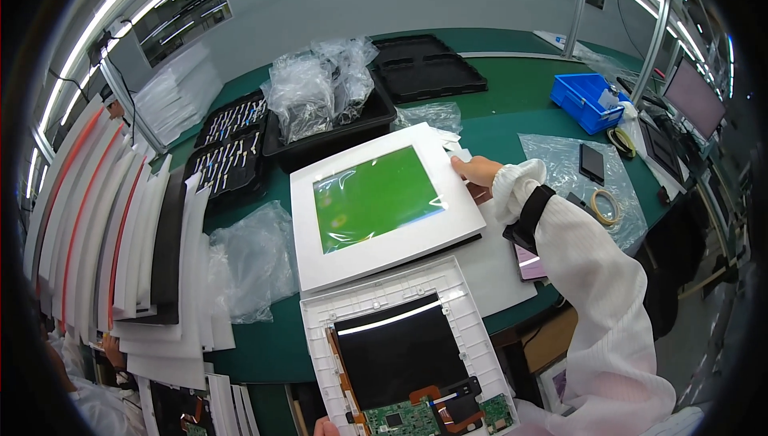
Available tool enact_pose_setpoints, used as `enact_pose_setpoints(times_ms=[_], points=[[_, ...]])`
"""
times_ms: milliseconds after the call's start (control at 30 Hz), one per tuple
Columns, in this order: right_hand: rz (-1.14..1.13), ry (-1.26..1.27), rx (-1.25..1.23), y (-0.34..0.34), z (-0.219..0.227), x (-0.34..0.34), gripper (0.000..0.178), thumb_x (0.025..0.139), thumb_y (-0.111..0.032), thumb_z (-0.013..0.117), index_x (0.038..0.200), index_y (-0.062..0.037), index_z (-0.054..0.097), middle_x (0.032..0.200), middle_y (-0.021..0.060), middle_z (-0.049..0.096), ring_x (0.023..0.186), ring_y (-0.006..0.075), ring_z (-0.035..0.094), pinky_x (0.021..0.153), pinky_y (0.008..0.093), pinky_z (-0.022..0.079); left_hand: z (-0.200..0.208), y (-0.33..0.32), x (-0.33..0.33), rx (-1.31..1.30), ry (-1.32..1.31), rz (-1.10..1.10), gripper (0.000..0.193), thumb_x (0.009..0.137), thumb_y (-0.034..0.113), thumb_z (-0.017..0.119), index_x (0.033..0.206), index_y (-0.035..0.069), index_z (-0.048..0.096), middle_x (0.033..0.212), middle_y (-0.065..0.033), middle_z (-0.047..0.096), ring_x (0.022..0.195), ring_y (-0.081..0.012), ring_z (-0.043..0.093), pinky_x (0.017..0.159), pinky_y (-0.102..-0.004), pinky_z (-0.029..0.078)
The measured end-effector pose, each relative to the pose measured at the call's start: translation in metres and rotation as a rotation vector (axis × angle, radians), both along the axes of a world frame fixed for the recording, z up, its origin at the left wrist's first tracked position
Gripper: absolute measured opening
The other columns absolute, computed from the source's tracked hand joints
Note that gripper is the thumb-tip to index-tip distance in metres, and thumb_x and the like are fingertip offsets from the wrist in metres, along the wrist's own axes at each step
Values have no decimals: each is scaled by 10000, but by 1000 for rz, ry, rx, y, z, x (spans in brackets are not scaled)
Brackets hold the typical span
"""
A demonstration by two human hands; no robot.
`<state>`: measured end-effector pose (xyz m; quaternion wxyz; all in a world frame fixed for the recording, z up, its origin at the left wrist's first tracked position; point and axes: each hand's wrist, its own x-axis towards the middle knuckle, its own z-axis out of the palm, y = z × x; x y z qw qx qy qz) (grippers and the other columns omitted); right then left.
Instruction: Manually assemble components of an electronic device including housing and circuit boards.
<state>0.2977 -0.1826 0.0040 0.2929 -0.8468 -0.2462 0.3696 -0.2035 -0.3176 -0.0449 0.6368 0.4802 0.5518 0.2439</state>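
My right hand is closed on the right edge of a white-framed panel. A shiny clear film covers the green area inside its frame. Just in front of it, nearer to me, is a white display housing with its inside facing up, showing a black screen back and green circuit boards. Fingertips of my left hand curl at the housing's lower left edge; the rest of that hand is out of frame.
White foam sheets stand stacked at left, beside a crumpled plastic bag. Behind are a tray of small cables, a black bin of bagged parts and a blue bin. Another person's hand shows lower left.
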Motion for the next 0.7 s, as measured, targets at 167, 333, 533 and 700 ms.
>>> enact_pose_setpoints(times_ms=[167, 333, 533, 700], points=[[87, -170, -27, -1, -10, 11, 522, 874, -401, 499, 1042, 92, 537, 936, 161, 622, 737, 225, 647, 624, 313, 548, 8, 1, 10, 24, 118, 29, 545, 950, 359, 401, 1269, -82, 379, 1285, -182, 440, 1191, -265, 410, 1004, -333, 298], [51, -136, -22, -6, 11, -5, 602, 787, -442, 566, 1046, 101, 568, 970, 186, 631, 738, 260, 649, 694, 344, 504, 7, 1, 6, 35, 173, 9, 550, 947, 365, 407, 1269, -79, 381, 1285, -181, 439, 1191, -263, 408, 1006, -333, 297], [173, -274, -152, 1, 8, -3, 720, 738, -593, 562, 1018, 70, 578, 947, 147, 612, 812, 224, 595, 693, 314, 451, 11, -1, 11, -17, 109, 51, 539, 948, 358, 404, 1276, -68, 379, 1291, -175, 437, 1192, -271, 408, 1007, -338, 299], [118, -12, -68, -11, 12, 0, 673, 774, -551, 597, 1012, 78, 565, 950, 151, 606, 763, 188, 600, 635, 280, 474, 5, 1, 8, 57, 152, 21, 507, 954, 334, 398, 1252, -77, 402, 1269, -166, 457, 1169, -253, 425, 992, -329, 314]])
